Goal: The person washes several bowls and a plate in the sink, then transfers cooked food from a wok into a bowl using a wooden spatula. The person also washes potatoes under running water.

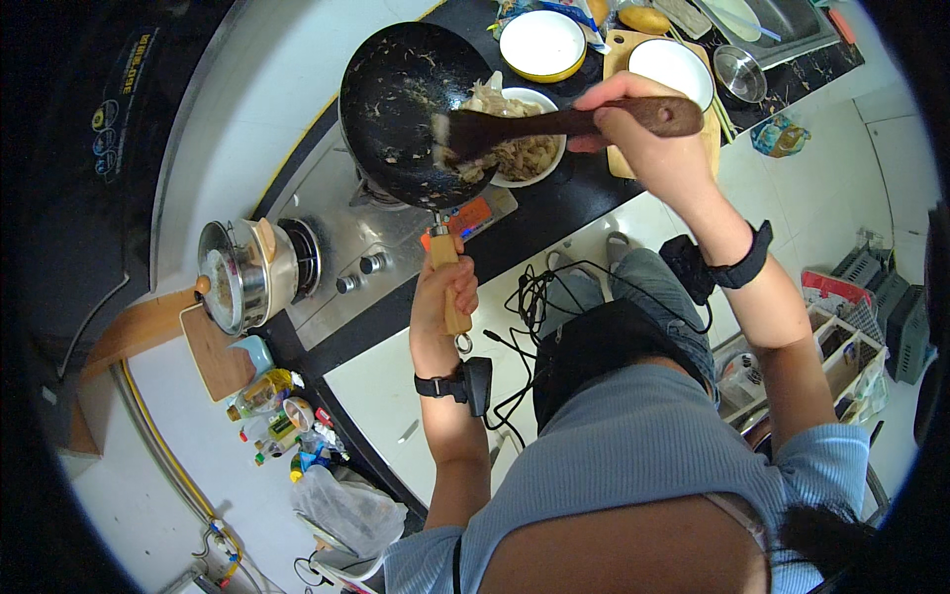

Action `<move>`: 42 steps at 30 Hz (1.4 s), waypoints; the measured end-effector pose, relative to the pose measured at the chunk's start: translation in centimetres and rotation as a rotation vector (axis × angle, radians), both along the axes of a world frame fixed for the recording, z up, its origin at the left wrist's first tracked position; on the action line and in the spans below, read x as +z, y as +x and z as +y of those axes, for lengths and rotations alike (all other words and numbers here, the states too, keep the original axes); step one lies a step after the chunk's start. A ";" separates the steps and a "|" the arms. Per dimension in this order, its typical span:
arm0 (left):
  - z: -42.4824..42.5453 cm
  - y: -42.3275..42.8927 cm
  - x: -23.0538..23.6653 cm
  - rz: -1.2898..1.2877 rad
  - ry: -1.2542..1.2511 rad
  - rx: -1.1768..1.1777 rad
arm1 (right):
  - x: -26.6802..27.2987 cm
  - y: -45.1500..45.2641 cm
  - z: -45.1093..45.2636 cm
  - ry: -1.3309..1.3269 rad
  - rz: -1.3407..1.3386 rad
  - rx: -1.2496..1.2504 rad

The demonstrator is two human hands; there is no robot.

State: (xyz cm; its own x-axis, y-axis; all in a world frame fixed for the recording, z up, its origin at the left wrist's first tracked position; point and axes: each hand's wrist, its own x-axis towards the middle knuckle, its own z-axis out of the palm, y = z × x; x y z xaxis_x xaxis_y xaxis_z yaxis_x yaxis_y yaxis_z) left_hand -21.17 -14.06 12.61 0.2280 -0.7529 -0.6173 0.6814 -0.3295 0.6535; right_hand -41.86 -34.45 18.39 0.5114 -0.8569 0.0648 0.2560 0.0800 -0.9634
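Observation:
My left hand [447, 286] grips the wooden handle [445, 297] of a black wok [401, 111], which is held tilted over the near side of a white bowl. My right hand [642, 130] holds a dark wooden spatula [534, 126] by its handle, its blade at the wok's right edge. Cooked food that looks like shredded meat and pale slices [523, 160] fills the white bowl [558, 165] and reaches up to the wok's edge. Small food scraps stick to the inside of the wok.
A lidded steel pot [256, 275] stands on the left burner of the gas stove [326, 312]. Beyond the bowl are a yellow-sided dish [542, 44], a cutting board [617, 67] with a white plate [672, 70], a metal bowl [740, 74] and a sink [798, 30]. Bottles [263, 393] stand at lower left.

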 end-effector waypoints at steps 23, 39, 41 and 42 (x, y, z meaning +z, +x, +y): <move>-0.8 -0.4 0.4 -0.099 0.035 -0.023 | -2.0 -2.9 -0.2 0.138 0.164 -0.036; -0.9 -0.3 0.0 -0.335 0.047 -0.131 | -4.3 -2.9 -1.5 0.211 0.209 -0.135; -0.9 -0.1 -0.2 -0.329 0.047 -0.129 | -4.0 -3.2 -1.8 0.169 0.193 -0.126; -1.0 -0.1 -0.3 -0.324 0.052 -0.123 | -3.9 -3.2 -1.9 0.158 0.184 -0.128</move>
